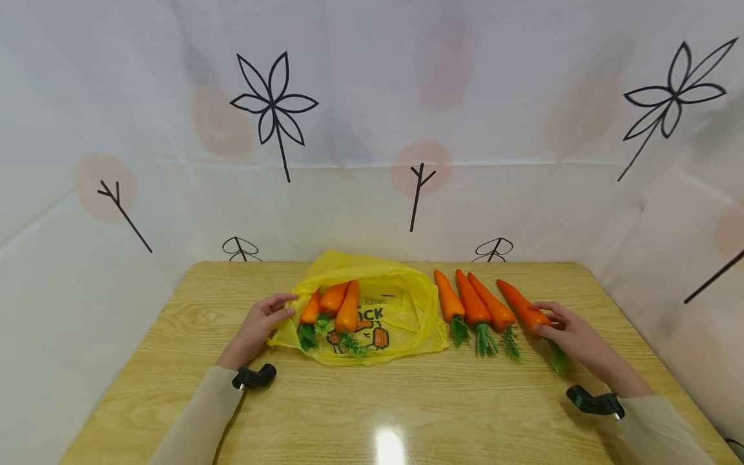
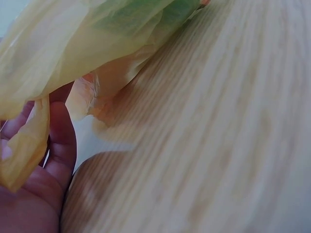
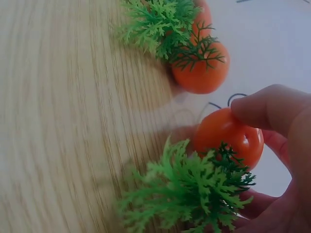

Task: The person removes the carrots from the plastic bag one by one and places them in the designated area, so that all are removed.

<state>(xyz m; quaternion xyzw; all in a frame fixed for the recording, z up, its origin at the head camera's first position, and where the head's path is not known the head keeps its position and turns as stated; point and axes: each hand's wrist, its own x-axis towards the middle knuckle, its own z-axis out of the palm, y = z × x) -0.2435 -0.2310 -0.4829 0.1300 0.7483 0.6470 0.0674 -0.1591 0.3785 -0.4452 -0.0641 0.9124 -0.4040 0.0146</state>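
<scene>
A yellow plastic bag lies on its side with its mouth facing me. Three orange carrots with green tops rest inside it. My left hand holds the left edge of the bag's mouth; in the left wrist view, the thin yellow plastic passes between its thumb and fingers. At the right, my right hand grips a carrot by its thick leafy end, thumb on one side and fingers on the other. Its round end and frilly leaves show in the right wrist view.
Three more carrots lie side by side between the bag and my right hand, tips pointing away. The wooden table ends at the back against a white patterned cloth, which also hangs at both sides.
</scene>
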